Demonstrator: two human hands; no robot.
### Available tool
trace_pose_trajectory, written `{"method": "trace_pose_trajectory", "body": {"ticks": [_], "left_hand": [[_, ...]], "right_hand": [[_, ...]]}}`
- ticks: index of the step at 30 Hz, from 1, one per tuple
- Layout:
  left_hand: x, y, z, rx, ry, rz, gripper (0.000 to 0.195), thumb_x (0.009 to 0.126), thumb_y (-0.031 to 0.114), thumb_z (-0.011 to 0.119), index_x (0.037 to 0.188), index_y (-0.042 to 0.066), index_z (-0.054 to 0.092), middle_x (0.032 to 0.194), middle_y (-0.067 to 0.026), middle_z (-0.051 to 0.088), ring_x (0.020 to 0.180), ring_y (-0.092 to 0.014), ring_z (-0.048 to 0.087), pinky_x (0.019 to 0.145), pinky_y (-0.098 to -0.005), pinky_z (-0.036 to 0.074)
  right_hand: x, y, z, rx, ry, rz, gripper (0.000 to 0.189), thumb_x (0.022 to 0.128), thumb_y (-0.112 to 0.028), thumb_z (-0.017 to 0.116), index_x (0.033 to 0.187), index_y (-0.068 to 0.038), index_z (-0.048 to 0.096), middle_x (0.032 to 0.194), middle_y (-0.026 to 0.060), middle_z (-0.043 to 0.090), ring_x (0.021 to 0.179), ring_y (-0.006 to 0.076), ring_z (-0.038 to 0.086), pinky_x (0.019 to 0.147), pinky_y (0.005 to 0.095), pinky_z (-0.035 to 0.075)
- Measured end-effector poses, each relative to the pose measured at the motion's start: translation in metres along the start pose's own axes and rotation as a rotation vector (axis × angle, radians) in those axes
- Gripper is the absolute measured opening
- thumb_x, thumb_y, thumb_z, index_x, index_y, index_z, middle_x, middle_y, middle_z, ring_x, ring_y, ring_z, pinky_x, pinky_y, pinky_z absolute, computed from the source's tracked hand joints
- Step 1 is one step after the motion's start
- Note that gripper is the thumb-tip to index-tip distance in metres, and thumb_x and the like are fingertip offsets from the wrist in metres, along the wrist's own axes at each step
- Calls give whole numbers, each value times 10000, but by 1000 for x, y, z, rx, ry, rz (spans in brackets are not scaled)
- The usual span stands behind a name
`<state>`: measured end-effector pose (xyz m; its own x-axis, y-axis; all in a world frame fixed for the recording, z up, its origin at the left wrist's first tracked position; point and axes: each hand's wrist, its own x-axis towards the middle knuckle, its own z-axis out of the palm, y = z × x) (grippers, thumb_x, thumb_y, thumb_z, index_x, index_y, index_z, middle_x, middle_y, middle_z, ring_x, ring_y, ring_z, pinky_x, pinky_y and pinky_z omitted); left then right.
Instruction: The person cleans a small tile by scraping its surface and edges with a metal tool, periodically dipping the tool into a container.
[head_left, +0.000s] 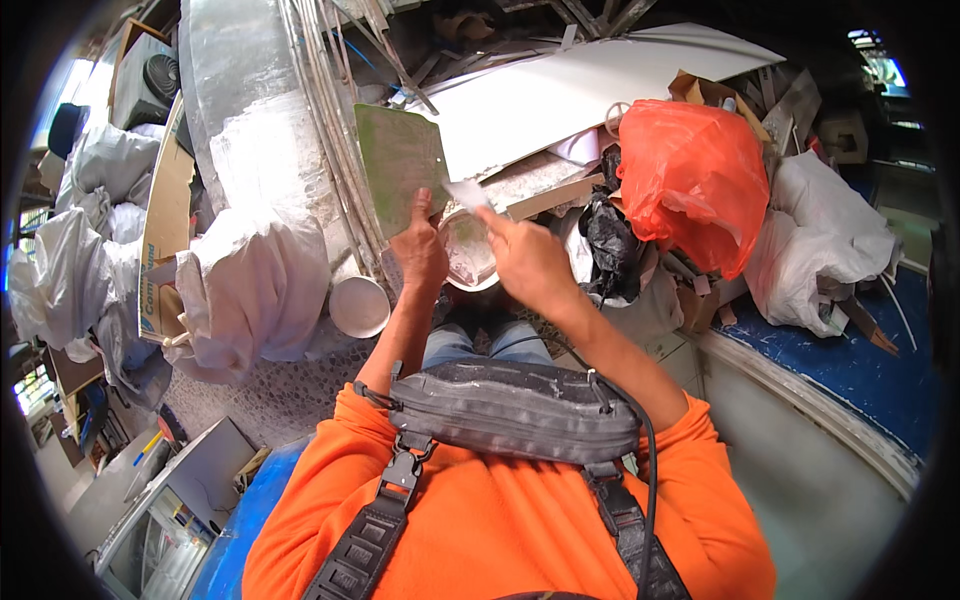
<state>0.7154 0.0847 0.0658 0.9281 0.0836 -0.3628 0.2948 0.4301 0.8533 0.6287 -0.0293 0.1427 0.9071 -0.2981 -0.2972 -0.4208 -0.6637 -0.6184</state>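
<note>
My left hand (420, 251) grips the lower edge of a flat green board (397, 161), with the thumb on its face. In my right hand (525, 259) is a putty knife (470, 196), its pale blade close to the board's right edge. Whether blade and board touch cannot be told. Below the blade and between my hands stands an open bucket (474, 279) with whitish material inside. A round white lid or container (359, 307) lies to the left of my left wrist.
Long thin rods (330, 142) stand left of the board. A large white sheet (570, 82) lies beyond my hands. At right are an orange-red plastic bag (694, 180), a black bag (609, 236) and a filled white sack (825, 240). More white sacks (255, 292) stand at left.
</note>
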Motion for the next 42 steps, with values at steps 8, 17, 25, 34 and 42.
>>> {"method": "trace_pose_trajectory", "body": {"ticks": [8,17,25,34,42], "left_hand": [[-6,7,5,-43,-85,-25,360,974,168,684,1272,4,565,1170,-110,622,1033,-207,635,855,-332,574],[-22,4,-7,37,-248,-170,433,950,120,672,1332,-12,516,1181,-127,614,1011,-244,657,831,-387,613],[3,22,-39,146,-513,-413,467,885,86,690,1311,-25,535,1101,-112,648,967,-230,678,769,-385,615],[32,20,-67,139,-498,-695,451,878,88,690,1292,-33,559,1129,-109,667,1001,-215,671,896,-397,566],[-19,1,-26,-155,-514,-569,495,934,50,662,1362,-97,462,1332,-220,598,1221,-314,623,1107,-445,510]], "right_hand": [[14,-3,-15,-37,28,40,381,997,-241,538,1361,-210,647,898,289,678,879,442,684,794,520,538],[34,6,-22,-60,68,67,379,1001,-257,540,1365,-241,643,892,269,701,868,424,702,794,528,552],[65,55,-25,453,118,138,527,1012,-317,593,1475,-75,520,761,72,666,524,142,580,466,289,482],[37,31,-6,841,-87,342,611,929,-177,727,1469,-33,480,752,-6,595,465,30,440,348,207,346],[42,55,21,1082,63,368,435,956,-145,659,1359,-40,532,880,73,660,503,101,536,406,246,442]]}}
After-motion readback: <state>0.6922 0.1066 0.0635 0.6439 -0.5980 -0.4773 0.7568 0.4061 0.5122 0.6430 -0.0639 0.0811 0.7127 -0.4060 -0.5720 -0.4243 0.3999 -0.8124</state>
